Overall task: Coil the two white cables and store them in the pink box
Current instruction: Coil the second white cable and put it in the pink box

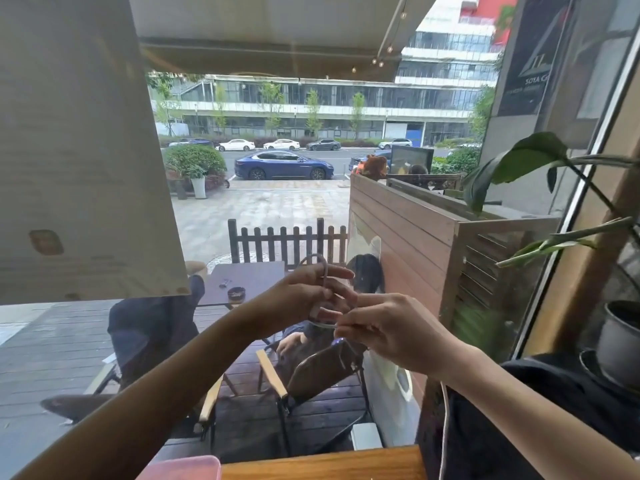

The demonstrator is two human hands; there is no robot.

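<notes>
Both my hands are raised in front of a large window. My left hand holds loops of a white cable wound around its fingers. My right hand pinches a strand of the same cable just right of the coil. The cable's loose end hangs down under my right wrist toward the table. A corner of the pink box shows at the bottom edge, below my left forearm. I see only one cable.
A wooden table edge runs along the bottom. At the right stand a dark pot and a leafy plant. A pale board hangs at upper left. Beyond the glass are chairs, a fence and a street.
</notes>
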